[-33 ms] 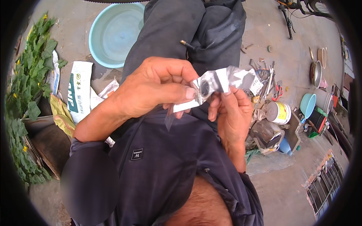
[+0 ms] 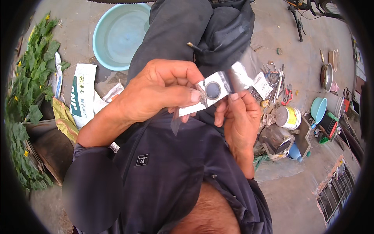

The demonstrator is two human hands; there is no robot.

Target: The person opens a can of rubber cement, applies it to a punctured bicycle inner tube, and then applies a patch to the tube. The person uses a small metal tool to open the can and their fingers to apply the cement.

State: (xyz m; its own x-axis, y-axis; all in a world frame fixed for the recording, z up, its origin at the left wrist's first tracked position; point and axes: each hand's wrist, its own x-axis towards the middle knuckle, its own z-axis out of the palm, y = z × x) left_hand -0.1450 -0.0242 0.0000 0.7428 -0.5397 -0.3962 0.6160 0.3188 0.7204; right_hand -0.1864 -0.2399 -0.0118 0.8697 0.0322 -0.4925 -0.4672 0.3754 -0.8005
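Note:
My left hand [image 2: 156, 89] is closed on the left end of a strip of silvery-white patch backing [image 2: 200, 105], with a piece of clear film [image 2: 175, 123] hanging below its thumb. A round black patch [image 2: 213, 90] lies face up on the strip. My right hand [image 2: 239, 121] has its thumb and curled fingers on the strip's right part, where crumpled foil [image 2: 239, 74] is blurred. Behind them, a black rubber inner tube [image 2: 224, 35] with a brass-tipped valve [image 2: 191, 45] rests on my dark-trousered legs.
A light-blue basin [image 2: 117, 37] stands at upper left, near sacks [image 2: 82, 93] and leafy vines [image 2: 39, 78]. To the right are scattered tools [image 2: 278, 82], a white bucket [image 2: 287, 117], small basins [image 2: 318, 109] and pans [image 2: 326, 76]. A bicycle [image 2: 296, 15] is at top right, a metal grate [image 2: 333, 191] at lower right.
The strip's right part has shifted and the foil there is raised and more blurred, so the round black patch shows more fully. My hands have barely moved.

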